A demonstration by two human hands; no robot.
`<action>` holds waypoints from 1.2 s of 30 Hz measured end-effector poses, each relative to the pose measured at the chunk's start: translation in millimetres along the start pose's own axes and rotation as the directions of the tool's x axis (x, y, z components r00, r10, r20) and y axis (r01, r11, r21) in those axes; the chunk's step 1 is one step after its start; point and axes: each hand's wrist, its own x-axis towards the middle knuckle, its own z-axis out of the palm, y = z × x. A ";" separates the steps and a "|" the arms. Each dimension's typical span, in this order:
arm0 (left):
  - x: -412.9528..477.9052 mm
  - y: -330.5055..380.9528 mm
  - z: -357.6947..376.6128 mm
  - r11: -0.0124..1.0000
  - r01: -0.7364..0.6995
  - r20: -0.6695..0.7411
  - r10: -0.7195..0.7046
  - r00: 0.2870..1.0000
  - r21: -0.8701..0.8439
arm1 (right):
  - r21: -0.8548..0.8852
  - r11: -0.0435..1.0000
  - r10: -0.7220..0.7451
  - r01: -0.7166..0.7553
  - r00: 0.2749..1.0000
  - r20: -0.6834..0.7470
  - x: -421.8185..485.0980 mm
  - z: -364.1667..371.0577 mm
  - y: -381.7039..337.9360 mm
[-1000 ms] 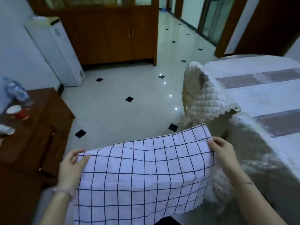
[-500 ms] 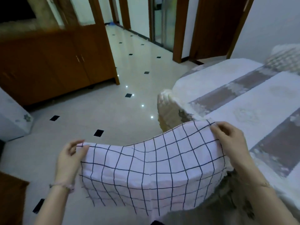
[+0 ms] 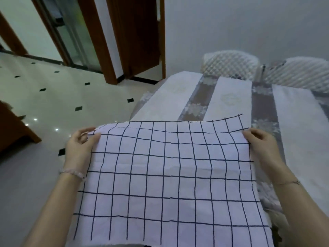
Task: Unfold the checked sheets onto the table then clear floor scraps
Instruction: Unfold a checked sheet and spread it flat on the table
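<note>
A white checked sheet [image 3: 170, 175] with thin dark grid lines is stretched out flat between both hands, low in the head view. My left hand [image 3: 80, 148] grips its far left corner, thumb on top. My right hand [image 3: 260, 145] grips the far right corner. The sheet's far edge hangs over the near end of the table [image 3: 231, 102], which wears a white and grey-brown striped cloth. I cannot tell whether the sheet touches the table.
Two chairs with white quilted covers [image 3: 229, 64] stand at the table's far side by the grey wall. Glossy white floor with small black diamonds [image 3: 53, 104] lies to the left. Brown door frames [image 3: 138, 38] are behind; a wooden cabinet corner [image 3: 12, 129] is at far left.
The view has swung right, from the floor and cabinets to the table. Both hands carried the sheet up and forward, and it is now pulled flatter, over the table's near end.
</note>
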 end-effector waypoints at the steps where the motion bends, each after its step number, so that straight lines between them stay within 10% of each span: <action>1: 25.8 -1.4 13.7 1.000 0.007 0.055 -0.006 0.998 -0.011 | -0.009 0.999 0.032 -0.032 0.999 -0.035 10.6 2.5 0.7; 11: 181.7 -61.7 155.2 0.983 0.169 0.413 -0.185 0.892 0.074 | -0.053 0.963 0.237 -0.264 0.926 -0.295 92.1 14.1 45.4; 27: 236.0 -139.2 262.1 0.914 0.189 0.399 -0.334 0.854 0.359 | -0.146 0.885 0.383 -0.442 0.869 -0.314 181.4 28.3 134.1; 33: 216.5 -134.3 260.7 0.795 -0.158 0.412 -0.123 0.903 0.585 | -0.471 0.771 0.267 -0.429 0.889 -0.373 168.7 28.1 123.7; 36: 202.2 -140.0 247.4 0.617 -0.535 0.638 0.069 0.767 0.577 | -0.686 0.694 0.081 -0.220 0.970 -0.229 128.8 40.2 107.3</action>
